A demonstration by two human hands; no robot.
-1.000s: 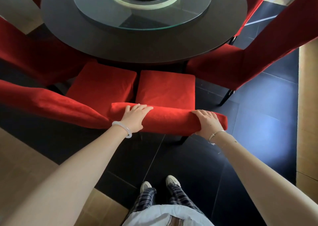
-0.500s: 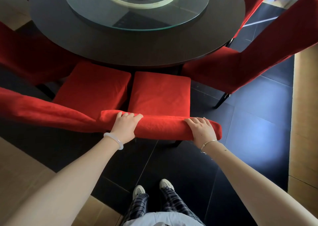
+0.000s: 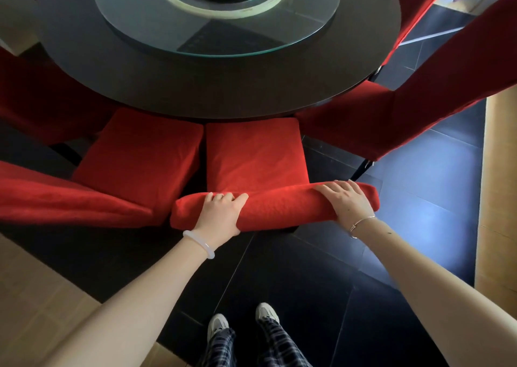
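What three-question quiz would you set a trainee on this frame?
1. True or false: the left hand grips the backrest top of the red fabric-covered chair.
2. What lies on the round dark table? A) a clear glass turntable B) plates C) a cushion
3. Which wrist wears the white bangle?
Key: 1 true; 2 A; 3 left.

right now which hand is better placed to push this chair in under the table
Left, likely: the left hand curls over the chair back nearer its middle; the right hand lies flatter at its right end.
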